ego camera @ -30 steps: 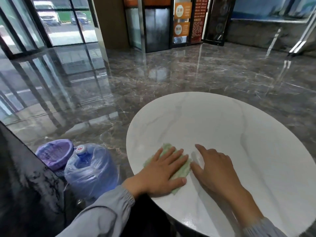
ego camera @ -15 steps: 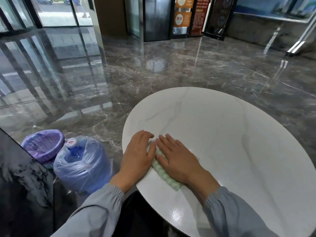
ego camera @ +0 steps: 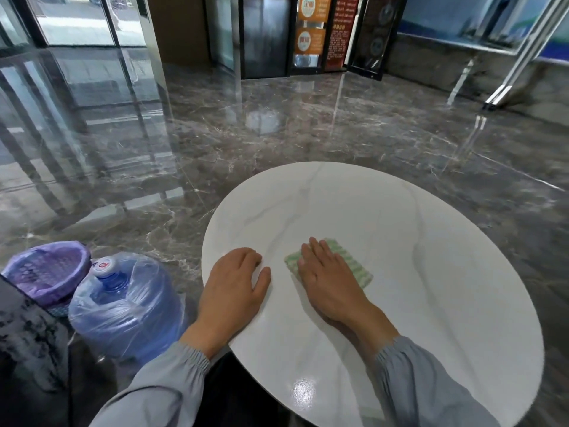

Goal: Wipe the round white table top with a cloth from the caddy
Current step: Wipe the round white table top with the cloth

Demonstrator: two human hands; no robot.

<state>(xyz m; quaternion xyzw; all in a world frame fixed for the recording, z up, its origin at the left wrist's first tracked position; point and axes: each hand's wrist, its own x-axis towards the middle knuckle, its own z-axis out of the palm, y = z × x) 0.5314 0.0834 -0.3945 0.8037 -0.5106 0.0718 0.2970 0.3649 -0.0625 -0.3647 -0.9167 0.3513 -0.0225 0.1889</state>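
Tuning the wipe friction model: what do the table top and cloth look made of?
Table top: probably polished marble or marble-look stone; white with faint grey veins, glossy, with a bright glare spot near the front edge. Cloth: soft woven textile, maybe microfibre; green-and-white stripes, matte, lying flat under the right hand.

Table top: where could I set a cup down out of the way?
The far half of the table top, beyond the cloth, is bare, as is the right side past the right hand. It is crowded only near the left edge, where the left hand rests beside them.
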